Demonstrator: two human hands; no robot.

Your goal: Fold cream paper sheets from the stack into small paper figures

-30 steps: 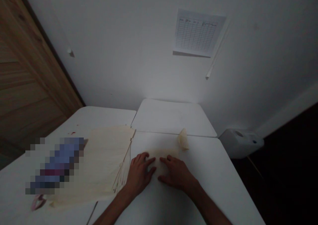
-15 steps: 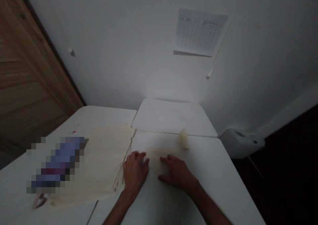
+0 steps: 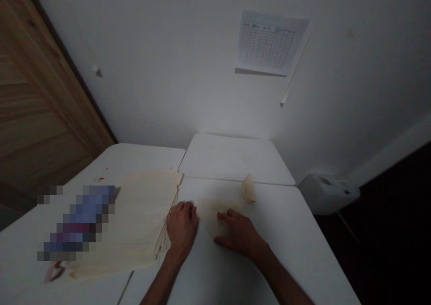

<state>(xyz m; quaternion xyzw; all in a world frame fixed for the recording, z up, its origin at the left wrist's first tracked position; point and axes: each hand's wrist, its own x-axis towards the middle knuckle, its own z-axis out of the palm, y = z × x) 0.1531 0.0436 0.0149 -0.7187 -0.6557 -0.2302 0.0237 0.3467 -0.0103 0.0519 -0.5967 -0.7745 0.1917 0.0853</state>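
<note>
A thin cream sheet (image 3: pixel 210 213) lies flat on the white table, with a slanted lower left edge. On its right part rests my right hand (image 3: pixel 240 233), thumb and fingers apart and pressing down. My left hand (image 3: pixel 182 226) is at the sheet's left end, between it and a stack of larger cream sheets (image 3: pixel 138 215). Its fingers are curled in with the thumb drawn against them; whatever they may hold is hidden. Beyond my right hand stands a small folded cream piece (image 3: pixel 249 189), pointed at the top.
At the left, a blurred-out blue object (image 3: pixel 84 217) overlaps the stack, with a pinkish loop-shaped handle (image 3: pixel 54 271) below it. A printed chart (image 3: pixel 267 44) hangs on the wall. A white plastic jug (image 3: pixel 328 192) is past the table's right edge. A wooden door (image 3: pixel 43 94) is at left.
My left hand has shifted slightly left and up, and its thumb has closed in toward the fingers. My right hand and the sheet have stayed in place.
</note>
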